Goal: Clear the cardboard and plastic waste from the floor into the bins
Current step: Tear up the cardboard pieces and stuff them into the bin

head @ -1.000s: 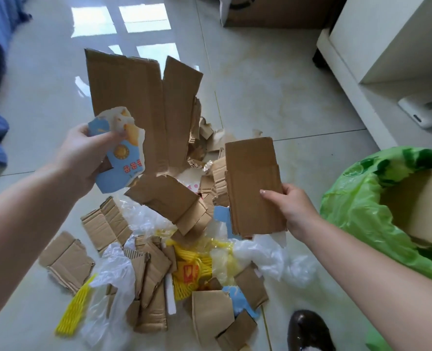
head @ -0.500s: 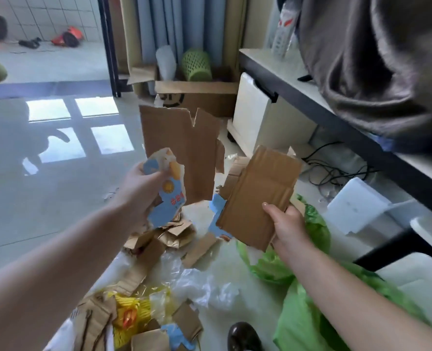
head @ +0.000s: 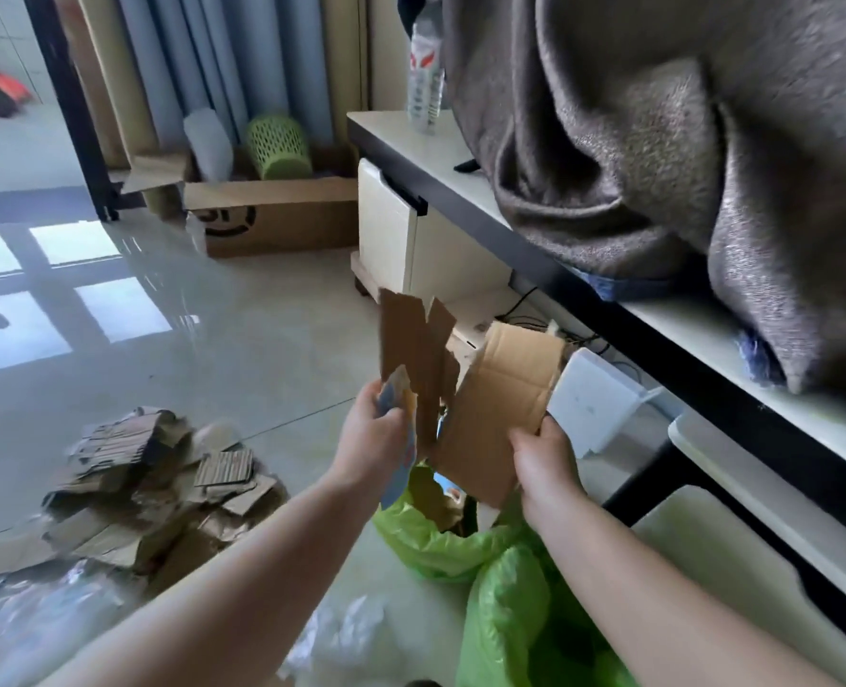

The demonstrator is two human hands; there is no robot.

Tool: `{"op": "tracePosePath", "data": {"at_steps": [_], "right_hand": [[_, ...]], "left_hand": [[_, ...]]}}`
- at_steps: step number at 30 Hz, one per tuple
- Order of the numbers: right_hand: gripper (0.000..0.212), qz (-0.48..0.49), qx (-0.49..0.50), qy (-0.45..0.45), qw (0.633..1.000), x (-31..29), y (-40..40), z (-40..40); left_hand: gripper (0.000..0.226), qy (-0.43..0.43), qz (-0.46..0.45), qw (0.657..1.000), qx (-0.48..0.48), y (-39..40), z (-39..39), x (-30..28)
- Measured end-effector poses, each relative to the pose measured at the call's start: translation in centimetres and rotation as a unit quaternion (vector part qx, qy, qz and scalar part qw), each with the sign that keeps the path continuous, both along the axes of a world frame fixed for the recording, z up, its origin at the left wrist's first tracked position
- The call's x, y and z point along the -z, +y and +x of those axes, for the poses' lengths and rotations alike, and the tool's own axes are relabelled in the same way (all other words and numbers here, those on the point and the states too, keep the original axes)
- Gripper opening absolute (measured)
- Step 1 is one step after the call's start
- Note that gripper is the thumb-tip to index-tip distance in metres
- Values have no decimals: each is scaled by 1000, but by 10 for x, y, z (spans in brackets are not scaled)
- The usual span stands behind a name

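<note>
a heap of torn brown cardboard scraps (head: 153, 488) lies on the glossy pale floor tiles (head: 242, 349), well left of the fingers. the left hand (head: 371, 438) curls around a tall torn brown cardboard sheet (head: 413, 349) and a blue printed carton scrap (head: 401, 458). just right, the right hand (head: 542, 456) pinches a folded brown cardboard panel (head: 500, 404) by its edge. both pieces hang above the open green plastic bin bag (head: 460, 542) below the fingers.

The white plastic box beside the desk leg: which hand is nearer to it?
Right. The right hand, holding folded cardboard, is just left of the white plastic box; the left hand is farther left.
</note>
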State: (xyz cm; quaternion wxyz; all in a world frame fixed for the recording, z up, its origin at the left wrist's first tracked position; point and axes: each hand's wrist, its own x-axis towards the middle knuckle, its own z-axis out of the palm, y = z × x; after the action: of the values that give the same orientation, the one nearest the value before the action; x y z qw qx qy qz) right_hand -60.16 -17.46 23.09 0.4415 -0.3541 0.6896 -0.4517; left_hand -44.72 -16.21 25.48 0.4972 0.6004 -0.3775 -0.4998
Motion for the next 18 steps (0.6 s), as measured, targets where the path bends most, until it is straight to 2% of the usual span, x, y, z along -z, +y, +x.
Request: {"op": "tracePosePath", "data": {"at_steps": [3,6,8,12,15,18], "right_hand": [[28,13,-20,62,998,13,-10,12],[22,39,-49,124,990,23,-17,20],[25,45,-70,139,987,34,-21,21],[21,57,-115,204,971,61,-27,19],[17,86,-156,187,966,74,-28,15],[25,91,-182,185,961,81,-28,10]], "left_hand": [[37,-26,5,998,48,-10,-21,26],[51,-31,32,992,121,-14,-35,43],[61,-41,42,986,157,-16,-36,53],[61,-125,50,976,172,-26,-30,77],[61,-180,55,967,171,-28,-28,90],[73,-166,77,969,163,-22,-25,92]]}}
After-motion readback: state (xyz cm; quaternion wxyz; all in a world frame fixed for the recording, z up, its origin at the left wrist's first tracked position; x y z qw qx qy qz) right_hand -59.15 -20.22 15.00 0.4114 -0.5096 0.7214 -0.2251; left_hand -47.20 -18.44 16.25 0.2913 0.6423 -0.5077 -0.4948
